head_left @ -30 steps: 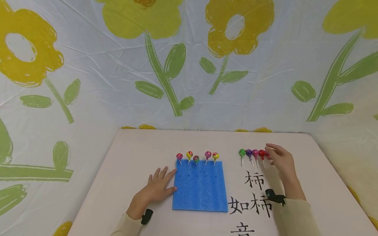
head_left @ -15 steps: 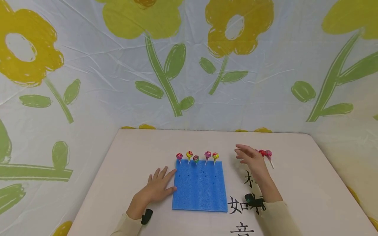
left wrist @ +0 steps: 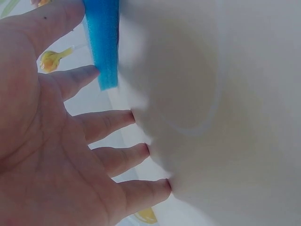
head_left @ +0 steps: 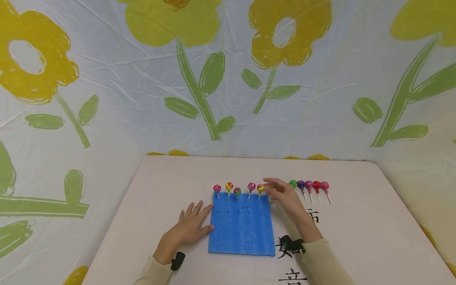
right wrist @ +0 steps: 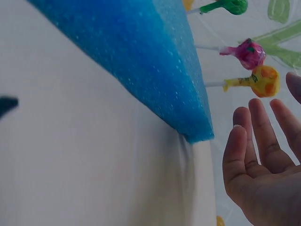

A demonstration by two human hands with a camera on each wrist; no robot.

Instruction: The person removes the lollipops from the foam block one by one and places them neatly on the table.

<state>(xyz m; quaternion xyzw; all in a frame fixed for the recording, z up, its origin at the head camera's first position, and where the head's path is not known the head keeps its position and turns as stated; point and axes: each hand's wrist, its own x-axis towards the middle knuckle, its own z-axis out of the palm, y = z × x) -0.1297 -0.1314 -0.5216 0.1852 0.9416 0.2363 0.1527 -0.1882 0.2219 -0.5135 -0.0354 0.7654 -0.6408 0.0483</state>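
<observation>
A blue foam board (head_left: pixel 241 231) lies on the table, with several wrapped lollipops standing in its far edge. My left hand (head_left: pixel 191 226) is spread flat at the left, its thumb and index fingertip against the board's side. In the left wrist view the other fingertips (left wrist: pixel 162 188) rest on the tabletop. At the board's far right corner, my right hand (head_left: pixel 287 199) has its fingers apart around the yellow lollipop (right wrist: pixel 265 81), the rightmost one. The right wrist view shows the fingers just short of its head, holding nothing. Beside it stand a pink lollipop (right wrist: pixel 249 54) and a green lollipop (right wrist: pixel 235 5).
To the right, several loose lollipops (head_left: pixel 316 185) lie in a row on the table (head_left: pixel 363 221). Black printed characters (head_left: pixel 292 277) mark the tabletop right of the board. A flower-patterned cloth (head_left: pixel 320 99) hangs behind the table. Small dark holes dot the foam board's top.
My right hand has moved left from the row of loose lollipops to the yellow lollipop at the board's corner. The left hand has stayed in place.
</observation>
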